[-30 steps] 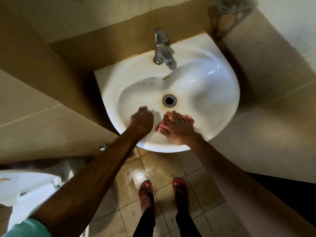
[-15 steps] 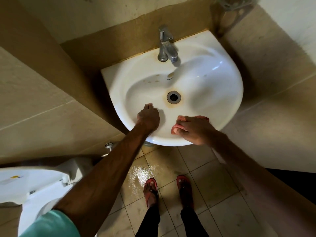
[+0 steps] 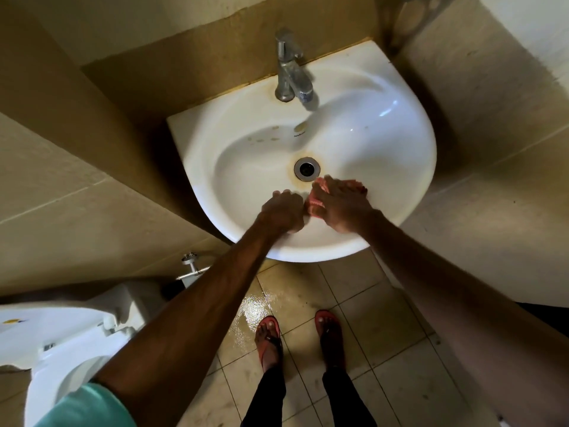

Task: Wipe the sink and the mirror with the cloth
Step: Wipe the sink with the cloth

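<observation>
cloth [image 3: 314, 205], pink and bunched, lies on the near inner slope of the sink [image 3: 412, 155], just near-right of the drain [image 3: 306, 168], pressed under the right hand [image 3: 341, 208], whose fingers lie fairly straight across it. left hand [image 3: 281, 211] sits curled just beside the cloth's left edge, and whether it pinches that edge i cannot tell. stained ring round the drain lies just ahead of the right hand, toward the faucet [image 3: 291, 72], so the next stroke probably pushes forward.

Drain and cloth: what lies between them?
Head view: only a thin strip of sink, rust-stained around the drain; the cloth under the right hand nearly reaches it.
</observation>
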### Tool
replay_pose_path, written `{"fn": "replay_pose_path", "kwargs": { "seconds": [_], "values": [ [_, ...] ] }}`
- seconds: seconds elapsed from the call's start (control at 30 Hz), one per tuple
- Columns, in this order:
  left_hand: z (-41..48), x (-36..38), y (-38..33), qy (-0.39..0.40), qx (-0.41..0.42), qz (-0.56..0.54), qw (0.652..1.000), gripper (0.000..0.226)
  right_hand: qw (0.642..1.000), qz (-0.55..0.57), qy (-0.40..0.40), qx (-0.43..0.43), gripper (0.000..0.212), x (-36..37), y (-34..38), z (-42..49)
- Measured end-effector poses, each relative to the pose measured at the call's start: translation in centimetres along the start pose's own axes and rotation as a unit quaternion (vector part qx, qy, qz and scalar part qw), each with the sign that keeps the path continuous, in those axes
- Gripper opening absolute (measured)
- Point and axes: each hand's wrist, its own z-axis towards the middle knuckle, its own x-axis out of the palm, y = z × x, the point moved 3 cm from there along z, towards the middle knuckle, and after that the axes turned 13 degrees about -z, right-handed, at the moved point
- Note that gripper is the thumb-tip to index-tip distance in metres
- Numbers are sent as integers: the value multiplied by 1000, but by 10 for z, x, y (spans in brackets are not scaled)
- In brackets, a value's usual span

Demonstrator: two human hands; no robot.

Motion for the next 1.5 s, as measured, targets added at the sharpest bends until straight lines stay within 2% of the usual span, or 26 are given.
{"fn": "replay_pose_path", "kwargs": {
  "seconds": [0.1, 0.27, 0.4, 0.5, 0.6, 0.73, 0.9, 1.0, 1.07, 1.17, 1.27, 1.37, 1.5],
  "values": [
    [2, 1, 2, 7, -8, 8, 1000, 45, 999, -8, -47, 20, 64, -1, -6, 21],
    [-1, -2, -4, 26, -10, 7, 1000, 48, 999, -3, -49, 19, 58, -6, -9, 12],
    [-1, -3, -1, 37, -15, 7, 999, 58, 1000, 18, -7, -11, 50, -20, -16, -42],
    [1, -2, 0, 45, -25, 17, 999, 61, 999, 25, 26, -28, 57, -33, -25, -74],
    [4, 0, -1, 53, -36, 22, 998, 64, 998, 24, 53, -29, 62, -34, -30, -63],
    [8, 4, -4, 49, -46, 35, 997, 65, 998, -61, -3, -8, 57, -20, -29, -21],
    [10, 11, -12, 27, -53, 77, 995, 54, 999, -37, -35, -12, 55, -26, -33, -13],
    [12, 11, -12, 23, -56, 83, 995, 52, 999, -27, -35, -15, 71, -21, -39, -39],
    [14, 10, -11, 27, -55, 72, 996, 51, 995, -40, -91, -28, 78, -18, -40, -64],
    [15, 9, -9, 36, -53, 69, 996, 50, 975, -1, -218, -43, 60, -12, -36, -102],
    [16, 9, -7, 44, -52, 62, 996, 49, 937, 24, -349, -2, 47, 8, -22, -130],
    [21, 10, -5, 42, -44, 64, 996, 48, 910, 88, -397, 83, 46, 25, 3, -133],
    [26, 12, -6, 50, -49, 79, 994, 47, 871, 198, -401, 201, 61, 31, 55, -134]
  ]
}}
